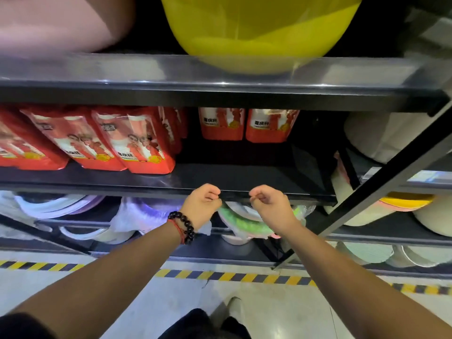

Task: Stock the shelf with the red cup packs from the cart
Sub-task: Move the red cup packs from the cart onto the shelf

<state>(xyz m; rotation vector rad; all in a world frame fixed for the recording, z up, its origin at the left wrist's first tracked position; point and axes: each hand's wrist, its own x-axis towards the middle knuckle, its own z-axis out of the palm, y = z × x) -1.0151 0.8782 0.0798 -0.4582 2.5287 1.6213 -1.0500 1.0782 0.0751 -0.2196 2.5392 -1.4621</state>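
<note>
Red cup packs [137,143] lean in a row on the left of the black middle shelf [244,177]. Two more red cup packs [247,124] stand upright at the back of the shelf, right of centre. My left hand [201,206], with a bead bracelet on the wrist, hovers at the shelf's front edge with curled fingers and nothing in it. My right hand [271,206] is beside it, also curled and holding nothing. The shelf floor between the hands and the back packs is bare. No cart is in view.
A yellow basin [256,33] and a pink one [61,23] sit on the upper shelf. Stacked plastic basins [239,221] fill the lower shelf. White tubs [381,135] stand at the right behind a diagonal black brace [381,182]. Hazard tape [232,276] marks the floor.
</note>
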